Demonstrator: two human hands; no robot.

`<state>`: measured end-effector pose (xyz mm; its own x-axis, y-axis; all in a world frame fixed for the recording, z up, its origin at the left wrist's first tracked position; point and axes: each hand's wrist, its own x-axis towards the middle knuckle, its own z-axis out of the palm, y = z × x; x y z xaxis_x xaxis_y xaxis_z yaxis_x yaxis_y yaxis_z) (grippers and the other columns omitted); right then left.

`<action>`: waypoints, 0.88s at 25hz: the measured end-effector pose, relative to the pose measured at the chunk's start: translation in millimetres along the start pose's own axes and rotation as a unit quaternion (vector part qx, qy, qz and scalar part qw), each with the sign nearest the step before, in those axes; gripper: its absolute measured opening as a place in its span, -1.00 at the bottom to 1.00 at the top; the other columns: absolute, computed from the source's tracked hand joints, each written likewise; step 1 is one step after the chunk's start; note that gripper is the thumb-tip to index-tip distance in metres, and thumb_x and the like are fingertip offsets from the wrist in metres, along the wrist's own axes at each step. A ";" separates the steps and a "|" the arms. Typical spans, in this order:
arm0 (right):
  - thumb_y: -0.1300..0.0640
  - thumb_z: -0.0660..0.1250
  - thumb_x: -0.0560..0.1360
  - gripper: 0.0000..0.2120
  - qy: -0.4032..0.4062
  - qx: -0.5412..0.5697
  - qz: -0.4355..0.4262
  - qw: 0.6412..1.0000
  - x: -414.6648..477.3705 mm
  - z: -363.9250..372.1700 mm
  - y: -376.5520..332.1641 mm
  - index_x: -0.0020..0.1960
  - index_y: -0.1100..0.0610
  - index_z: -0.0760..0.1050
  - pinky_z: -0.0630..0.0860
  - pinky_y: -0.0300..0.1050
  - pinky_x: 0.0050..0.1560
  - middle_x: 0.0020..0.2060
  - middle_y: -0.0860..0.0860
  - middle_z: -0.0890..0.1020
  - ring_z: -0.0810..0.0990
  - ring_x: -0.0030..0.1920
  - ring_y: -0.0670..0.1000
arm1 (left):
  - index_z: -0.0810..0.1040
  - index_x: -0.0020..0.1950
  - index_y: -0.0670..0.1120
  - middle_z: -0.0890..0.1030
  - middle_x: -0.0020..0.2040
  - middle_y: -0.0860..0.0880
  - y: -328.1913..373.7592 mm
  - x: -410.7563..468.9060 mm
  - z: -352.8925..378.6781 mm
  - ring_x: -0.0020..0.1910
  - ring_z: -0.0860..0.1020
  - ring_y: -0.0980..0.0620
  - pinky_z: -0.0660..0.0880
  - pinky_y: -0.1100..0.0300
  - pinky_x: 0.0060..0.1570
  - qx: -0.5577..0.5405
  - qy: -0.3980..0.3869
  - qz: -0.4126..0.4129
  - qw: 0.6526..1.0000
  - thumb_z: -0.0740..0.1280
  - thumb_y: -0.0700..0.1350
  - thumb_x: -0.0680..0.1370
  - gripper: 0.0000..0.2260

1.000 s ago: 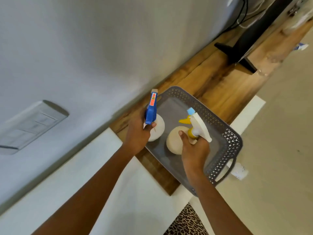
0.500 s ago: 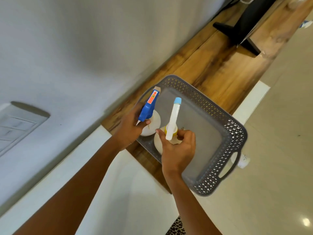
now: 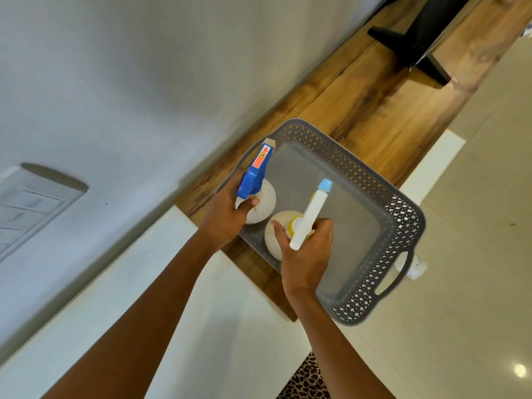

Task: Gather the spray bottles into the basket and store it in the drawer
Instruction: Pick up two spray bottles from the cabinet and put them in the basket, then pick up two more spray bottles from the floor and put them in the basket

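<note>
A grey perforated basket (image 3: 403, 214) sits on the wooden counter (image 3: 359, 99), its right end hanging past the counter's edge. Two white spray bottles stand upright inside its left end, side by side. My left hand (image 3: 227, 217) grips the neck of the blue-headed spray bottle (image 3: 254, 174). My right hand (image 3: 305, 254) holds the neck of the white-headed spray bottle (image 3: 309, 214), which has a light blue nozzle and a yellow collar. Both bottle bodies are partly hidden by my hands.
A black monitor stand (image 3: 414, 50) sits further along the counter. A white cabinet top (image 3: 201, 312) lies below the wood. A small white bottle (image 3: 414, 266) lies on the tiled floor by the basket's handle. A wall switch plate (image 3: 31, 205) is at the left.
The white-headed bottle was turned so its nozzle points away from me and moved left beside the blue-headed one. Both hands kept their grips.
</note>
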<state>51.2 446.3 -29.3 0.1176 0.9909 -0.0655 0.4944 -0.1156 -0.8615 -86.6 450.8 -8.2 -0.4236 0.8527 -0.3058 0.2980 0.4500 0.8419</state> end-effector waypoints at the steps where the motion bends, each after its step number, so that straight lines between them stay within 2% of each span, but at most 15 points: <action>1: -0.04 0.57 0.24 -0.51 -0.005 -0.009 -0.002 1.000 0.1 -0.2 2.0 -0.11 0.00 0.28 0.38 -0.27 -0.26 -0.17 -0.05 0.45 0.43 -0.19 -0.07 | 0.24 0.40 -0.11 0.44 0.32 -0.16 -0.6 -2.6 2.0 0.25 0.42 -0.12 0.32 0.14 0.14 0.009 0.012 -0.007 1.000 0.29 -0.16 0.52 -0.52; 3: -0.10 0.58 0.18 -0.43 -0.025 -0.030 0.004 0.999 0.0 -2.9 4.5 -0.02 0.07 0.34 0.45 -0.15 -0.24 -0.10 -0.02 0.49 0.49 -0.09 0.01 | 0.21 0.42 -0.10 0.42 0.35 -0.15 -0.8 -10.9 5.5 0.30 0.39 -0.14 0.33 0.11 0.21 0.023 0.036 -0.031 0.999 0.33 -0.17 0.50 -0.47; 5: -0.13 0.59 0.13 -0.30 -0.048 -0.051 0.020 0.997 -0.6 -10.5 5.5 0.11 0.10 0.35 0.47 -0.12 -0.17 0.04 0.01 0.52 0.50 0.06 0.04 | 0.19 0.42 -0.10 0.40 0.37 -0.15 2.1 -26.0 10.0 0.33 0.36 -0.15 0.33 0.00 0.29 0.019 0.058 -0.057 0.997 0.35 -0.21 0.48 -0.43; 7: -0.13 0.59 0.11 -0.23 -0.068 -0.057 0.020 0.996 -3.1 -24.3 2.3 0.19 0.09 0.34 0.47 -0.11 -0.10 0.12 0.00 0.50 0.47 0.15 0.03 | 0.18 0.43 -0.10 0.39 0.38 -0.15 8.8 -49.9 16.3 0.34 0.37 -0.13 0.33 -0.01 0.31 0.013 0.083 -0.082 0.993 0.33 -0.24 0.48 -0.44; 10: -0.13 0.57 0.16 -0.23 -0.095 -0.047 -0.006 0.994 -10.4 -58.0 -5.5 0.24 0.09 0.34 0.48 -0.09 0.03 0.15 -0.04 0.46 0.42 0.21 0.02 | 0.33 0.34 -0.09 0.49 0.30 -0.10 20.9 -96.7 32.0 0.17 0.46 0.04 0.38 0.18 0.16 -0.009 0.132 -0.126 0.983 0.29 -0.20 0.52 -0.60; 13: -0.15 0.50 0.25 -0.29 -0.083 -0.046 -0.038 0.995 -16.8 -104.2 -6.4 0.27 0.12 0.35 0.50 -0.04 0.16 0.21 0.02 0.46 0.41 0.25 0.00 | 0.48 0.12 0.02 0.58 0.14 0.00 40.9 -141.9 58.0 0.11 0.49 0.03 0.34 0.23 0.05 -0.031 0.151 -0.172 0.973 0.29 -0.10 0.52 -0.82; 15: -0.19 0.42 0.30 -0.36 -0.046 -0.048 -0.045 0.997 -13.5 -140.2 -0.6 0.26 0.07 0.34 0.53 -0.04 0.14 0.21 -0.03 0.45 0.43 0.24 -0.02 | 0.49 0.01 0.11 0.59 0.02 0.07 64.3 -163.3 85.1 0.03 0.52 0.05 0.36 0.35 -0.06 -0.034 0.115 -0.149 0.982 0.31 -0.12 0.50 -0.85; 17: -0.17 0.38 0.35 -0.45 -0.009 -0.053 -0.032 0.998 -4.1 -174.8 14.2 0.24 0.00 0.32 0.60 -0.03 0.04 0.20 -0.06 0.45 0.49 0.20 0.01 | 0.51 0.01 0.09 0.59 -0.01 0.11 88.0 -171.7 118.2 0.00 0.54 0.07 0.37 0.53 -0.16 -0.019 0.056 -0.091 0.994 0.33 -0.18 0.49 -0.81; 20: -0.01 0.44 0.39 -0.51 0.029 -0.064 -0.015 0.997 19.4 -218.5 45.2 0.23 -0.06 0.31 0.59 -0.25 -0.21 0.17 -0.05 0.48 0.58 0.03 0.02 | 0.52 0.07 0.00 0.54 0.04 0.15 121.5 -156.6 166.3 0.04 0.51 0.13 0.27 0.69 -0.09 0.032 -0.014 -0.003 0.999 0.33 -0.21 0.48 -0.80; 22: 0.06 0.43 0.42 -0.57 0.036 -0.080 0.000 0.996 42.6 -250.1 73.5 0.22 -0.01 0.35 0.56 -0.29 -0.26 0.14 -0.07 0.48 0.59 -0.04 0.01 | 0.51 0.09 -0.03 0.55 0.10 0.09 140.6 -138.5 204.2 0.08 0.47 0.15 0.23 0.69 -0.03 0.051 -0.048 0.032 0.997 0.31 -0.21 0.49 -0.80</action>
<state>307.9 462.8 30.5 0.1760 0.9841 -0.0249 0.6244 -0.1311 -0.7700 188.7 450.2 61.7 -0.3195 0.8993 -0.2987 0.4088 0.4151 0.8127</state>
